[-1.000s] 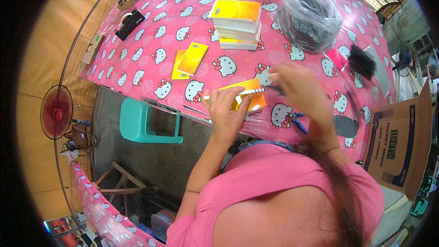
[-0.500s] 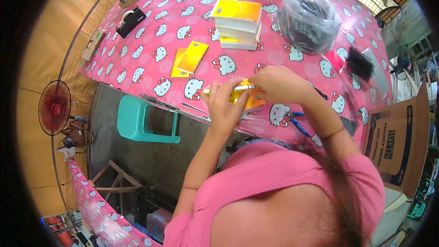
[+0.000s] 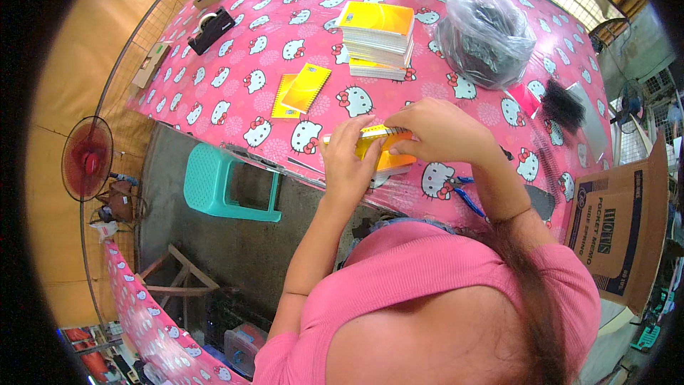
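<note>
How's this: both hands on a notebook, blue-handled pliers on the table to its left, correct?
The side is wrong: in the head view, the blue-handled pliers lie on the table to the notebook's right. The left hand and right hand are indeed on the notebook.

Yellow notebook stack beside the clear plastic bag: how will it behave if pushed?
The stack would probably slide apart rather than move as one block: no band or wrap shows around it, and it looks stepped near its base. Likely heavy for its size, given the densely packed page edges along its side.
</note>
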Demonstrator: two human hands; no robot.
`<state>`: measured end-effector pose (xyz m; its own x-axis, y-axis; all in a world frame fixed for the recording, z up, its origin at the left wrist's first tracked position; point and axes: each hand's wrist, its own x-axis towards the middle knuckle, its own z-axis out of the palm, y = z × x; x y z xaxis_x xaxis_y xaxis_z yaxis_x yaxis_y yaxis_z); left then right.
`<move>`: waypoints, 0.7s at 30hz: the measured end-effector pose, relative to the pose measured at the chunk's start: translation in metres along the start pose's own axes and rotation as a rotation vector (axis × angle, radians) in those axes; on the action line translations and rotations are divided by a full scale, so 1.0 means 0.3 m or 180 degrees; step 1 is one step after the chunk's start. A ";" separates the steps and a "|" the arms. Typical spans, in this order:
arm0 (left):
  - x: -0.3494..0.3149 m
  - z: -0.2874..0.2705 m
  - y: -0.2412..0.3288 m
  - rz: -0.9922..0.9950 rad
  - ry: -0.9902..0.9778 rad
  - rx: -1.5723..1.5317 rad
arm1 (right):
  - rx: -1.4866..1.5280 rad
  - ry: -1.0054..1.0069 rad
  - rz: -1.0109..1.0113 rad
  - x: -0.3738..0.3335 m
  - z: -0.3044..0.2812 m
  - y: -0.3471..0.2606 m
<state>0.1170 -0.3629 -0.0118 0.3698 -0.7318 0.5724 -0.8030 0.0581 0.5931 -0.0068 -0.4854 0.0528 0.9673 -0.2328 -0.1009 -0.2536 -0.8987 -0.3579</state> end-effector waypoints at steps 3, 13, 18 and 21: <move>-0.005 0.005 0.014 -0.0043 -0.0190 -0.0044 | 0.0154 0.0329 0.0099 -0.011 0.043 0.017; -0.021 0.002 0.007 -0.0261 0.0049 -0.0071 | 0.0939 0.1221 -0.0056 -0.014 0.086 0.014; -0.035 0.009 0.021 -0.0166 0.0355 0.0394 | 0.0721 0.1472 -0.0242 -0.017 0.097 0.022; -0.035 0.020 0.017 -0.0313 0.0440 0.0269 | 0.0814 0.1555 -0.0296 -0.013 0.110 0.041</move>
<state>0.1062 -0.3590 -0.0184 0.5046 -0.6305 0.5898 -0.7940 -0.0706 0.6038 -0.0141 -0.4833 0.0181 0.8611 -0.3569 0.3621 -0.1020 -0.8190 -0.5647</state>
